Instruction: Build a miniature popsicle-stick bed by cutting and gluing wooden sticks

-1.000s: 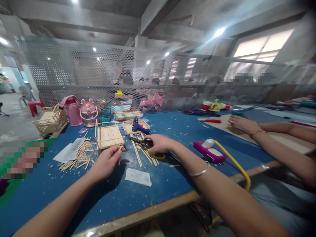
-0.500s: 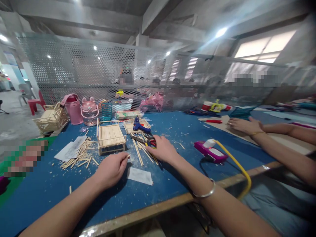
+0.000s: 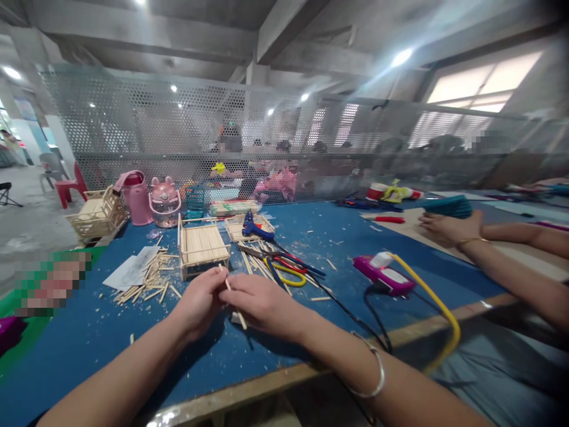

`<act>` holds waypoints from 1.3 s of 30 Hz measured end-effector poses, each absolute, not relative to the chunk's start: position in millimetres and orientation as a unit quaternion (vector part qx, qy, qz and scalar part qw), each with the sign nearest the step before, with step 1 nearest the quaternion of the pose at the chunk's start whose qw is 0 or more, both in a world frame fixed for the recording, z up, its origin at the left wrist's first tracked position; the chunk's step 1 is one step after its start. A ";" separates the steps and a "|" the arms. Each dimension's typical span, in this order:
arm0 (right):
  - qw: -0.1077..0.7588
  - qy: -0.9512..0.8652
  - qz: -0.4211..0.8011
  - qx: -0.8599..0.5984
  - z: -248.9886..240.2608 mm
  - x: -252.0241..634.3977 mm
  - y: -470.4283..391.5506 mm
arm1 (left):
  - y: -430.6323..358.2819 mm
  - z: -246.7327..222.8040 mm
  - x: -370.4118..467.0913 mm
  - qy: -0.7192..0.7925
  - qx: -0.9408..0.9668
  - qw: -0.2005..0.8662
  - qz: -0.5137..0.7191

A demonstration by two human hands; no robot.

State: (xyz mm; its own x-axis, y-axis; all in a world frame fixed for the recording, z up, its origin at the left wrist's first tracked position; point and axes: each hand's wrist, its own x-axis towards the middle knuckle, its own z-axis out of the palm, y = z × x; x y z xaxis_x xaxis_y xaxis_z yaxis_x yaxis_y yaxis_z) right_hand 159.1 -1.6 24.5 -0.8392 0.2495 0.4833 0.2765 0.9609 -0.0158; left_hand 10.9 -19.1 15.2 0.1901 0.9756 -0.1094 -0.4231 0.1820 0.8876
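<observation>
My left hand point(image 3: 200, 303) and my right hand point(image 3: 264, 305) meet over the front of the table, fingers closed in a pinch. Between them is a thin wooden stick point(image 3: 240, 317), slanting down toward me. Just behind my hands stands a small bed-like frame of wooden sticks point(image 3: 202, 243). To the right of it lie yellow-handled scissors point(image 3: 293, 279), red-handled pliers point(image 3: 284, 257) and several loose sticks. A blue glue gun point(image 3: 258, 230) rests behind these tools. My right hand partly covers a white paper point(image 3: 235, 319).
Short stick pieces point(image 3: 153, 279) are heaped by white paper at left. A pink flask point(image 3: 137, 201), a pink bottle point(image 3: 164, 204) and another stick frame point(image 3: 98, 216) stand behind. At right are a purple device point(image 3: 384, 276) with a yellow cable and a co-worker's hands point(image 3: 453, 228).
My right hand has left the scissors and pliers and moved left to meet my left hand. A longer wooden stick now shows between my fingers. The tools lie uncovered on the table.
</observation>
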 end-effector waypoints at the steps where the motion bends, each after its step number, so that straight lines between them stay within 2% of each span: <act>1: 0.275 -0.953 -0.010 -0.130 22.9 156.9 1.4 | -18.9 14.8 10.0 0.365 0.385 0.677 0.510; 4: 0.361 -0.916 0.066 -0.161 25.8 160.5 11.2 | -18.4 14.8 4.0 0.403 0.472 0.629 0.468; 6: 0.406 -0.869 0.139 -0.245 31.6 168.6 13.2 | -18.5 14.9 -0.8 0.468 0.601 0.499 0.413; 7: 0.405 -0.847 0.186 -0.289 34.1 172.9 12.3 | -18.7 14.6 -2.8 0.490 0.673 0.412 0.371; 9: 0.350 -0.831 0.268 -0.340 35.8 179.4 7.9 | -19.2 13.5 -5.2 0.491 0.785 0.256 0.277; 11: 0.269 -0.848 0.296 -0.347 31.9 181.8 2.7 | -19.8 11.5 -5.1 0.471 0.839 0.182 0.202; 14: 0.211 -0.868 0.263 -0.364 21.0 181.1 -2.1 | -20.7 8.7 -2.6 0.473 0.856 0.156 0.139; 20: 0.135 -0.907 0.201 -0.345 14.6 188.5 -2.1 | -21.6 10.5 1.1 0.540 0.825 0.134 0.096; 25: 0.140 -0.922 0.151 -0.328 14.1 186.7 -1.6 | -20.5 14.9 1.5 0.543 0.825 0.140 0.076; 31: 0.058 -0.950 0.104 -0.290 18.7 185.0 0.8 | -20.1 13.1 0.9 0.539 0.831 0.120 0.060; 39: 0.046 -0.955 0.131 -0.263 22.0 186.7 2.7 | -19.7 13.7 0.7 0.539 0.832 0.120 0.058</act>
